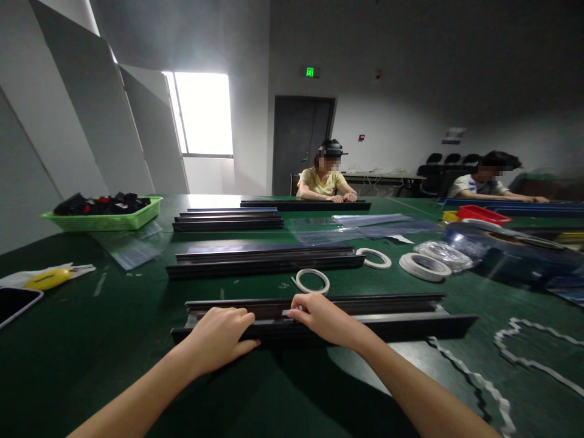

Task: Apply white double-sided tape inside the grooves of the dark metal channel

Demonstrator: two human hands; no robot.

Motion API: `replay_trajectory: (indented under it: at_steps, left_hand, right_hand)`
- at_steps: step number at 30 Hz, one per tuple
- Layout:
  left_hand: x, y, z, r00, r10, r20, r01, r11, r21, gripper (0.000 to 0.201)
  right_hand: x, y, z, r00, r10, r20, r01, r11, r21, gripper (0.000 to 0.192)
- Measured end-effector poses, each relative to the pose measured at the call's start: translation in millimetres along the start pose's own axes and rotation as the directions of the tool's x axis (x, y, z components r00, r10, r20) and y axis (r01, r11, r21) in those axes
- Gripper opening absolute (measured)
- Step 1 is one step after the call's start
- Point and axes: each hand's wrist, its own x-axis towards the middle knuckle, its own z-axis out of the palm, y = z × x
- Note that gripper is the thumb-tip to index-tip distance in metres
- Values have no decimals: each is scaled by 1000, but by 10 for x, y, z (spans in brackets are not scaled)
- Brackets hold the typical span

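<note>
A long black channel-shaped profile (392, 326) lies crosswise on the green table in front of me. My left hand (222, 333) is closed over its left part, fingers reaching inside and thumb along the near wall. Over the middle of the channel, my right hand (322, 316) pinches the end of a small whitish strip (287, 313), its fingertips down inside the channel. Just behind the profile lies a white ring of tape (312, 281). A crinkled white strip (474, 371) trails on the table by my right forearm.
Further black profiles (269, 261) lie behind. White tape rolls (424, 266) and a large film roll (511, 249) sit right. A green basket (104, 222), yellow cutter (49, 278) and phone (16, 304) are left. Two people (323, 179) work across the table.
</note>
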Motion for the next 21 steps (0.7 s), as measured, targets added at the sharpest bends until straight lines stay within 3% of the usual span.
replay_trajectory:
  at_steps: [21]
  left_hand:
    - [14, -26, -1, 1000, -1, 29, 1, 1000, -3, 32]
  right_hand:
    - [-25, -5, 6, 999, -53, 3, 54, 997, -61, 27]
